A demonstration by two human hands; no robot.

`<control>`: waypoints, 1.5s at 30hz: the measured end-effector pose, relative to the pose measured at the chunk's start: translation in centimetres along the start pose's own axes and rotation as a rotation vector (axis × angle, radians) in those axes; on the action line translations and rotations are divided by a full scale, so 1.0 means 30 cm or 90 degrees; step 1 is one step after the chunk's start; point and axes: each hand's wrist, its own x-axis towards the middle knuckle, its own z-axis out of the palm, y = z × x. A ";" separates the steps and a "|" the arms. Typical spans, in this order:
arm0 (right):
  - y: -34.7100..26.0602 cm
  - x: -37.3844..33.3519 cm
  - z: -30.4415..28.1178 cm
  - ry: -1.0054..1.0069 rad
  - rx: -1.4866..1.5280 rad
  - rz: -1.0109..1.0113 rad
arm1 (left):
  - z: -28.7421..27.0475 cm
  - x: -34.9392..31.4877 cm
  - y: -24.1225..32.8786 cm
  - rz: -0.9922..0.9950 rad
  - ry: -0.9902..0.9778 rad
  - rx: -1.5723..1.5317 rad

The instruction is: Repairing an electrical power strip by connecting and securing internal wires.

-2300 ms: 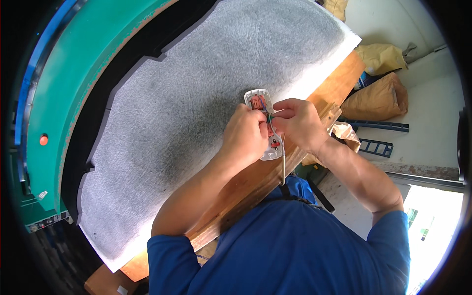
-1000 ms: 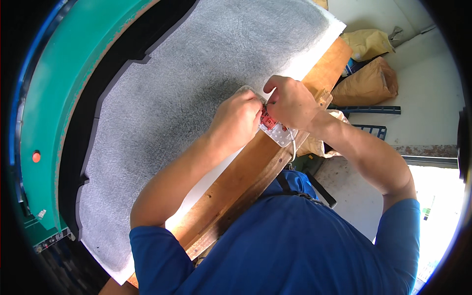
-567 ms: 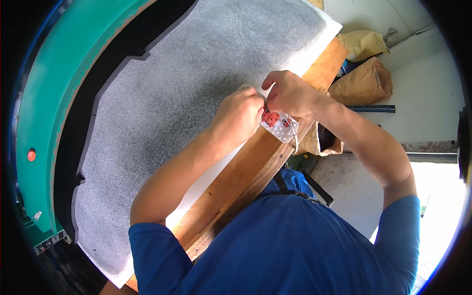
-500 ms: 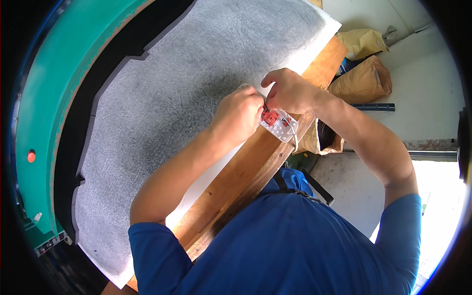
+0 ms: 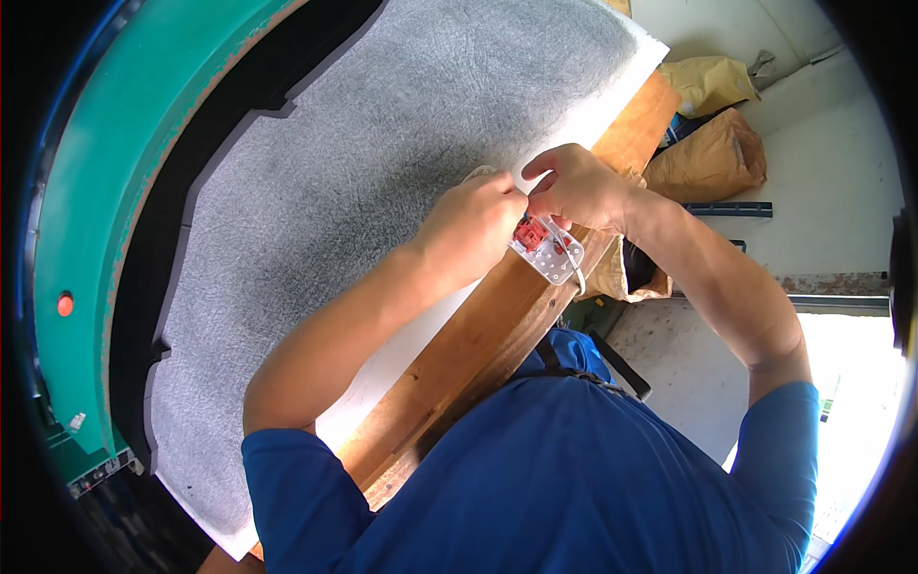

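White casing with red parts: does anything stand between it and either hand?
Nothing visible does: the left hand and right hand are both at the white casing, partly covering it; exact contact there is hidden.

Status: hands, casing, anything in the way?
Left hand and right hand close together at casing; grips hidden. Casing open, red part showing. Hands block view of its middle.

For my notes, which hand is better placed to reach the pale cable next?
Probably the right hand: it is nearer the pale cable, while the left hand partly covers the white casing.
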 end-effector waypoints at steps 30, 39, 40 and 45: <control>0.008 0.015 -0.026 -0.063 -0.008 -0.027 | -0.031 0.057 -0.056 0.388 -0.089 0.281; 0.024 0.019 -0.023 -0.068 0.033 -0.021 | -0.046 0.061 -0.087 0.275 -0.109 0.085; 0.024 0.018 -0.022 -0.061 0.038 -0.021 | -0.051 0.063 -0.083 0.227 -0.140 0.052; 0.026 0.012 -0.019 -0.074 0.047 -0.019 | -0.061 0.088 -0.054 0.223 -0.192 0.101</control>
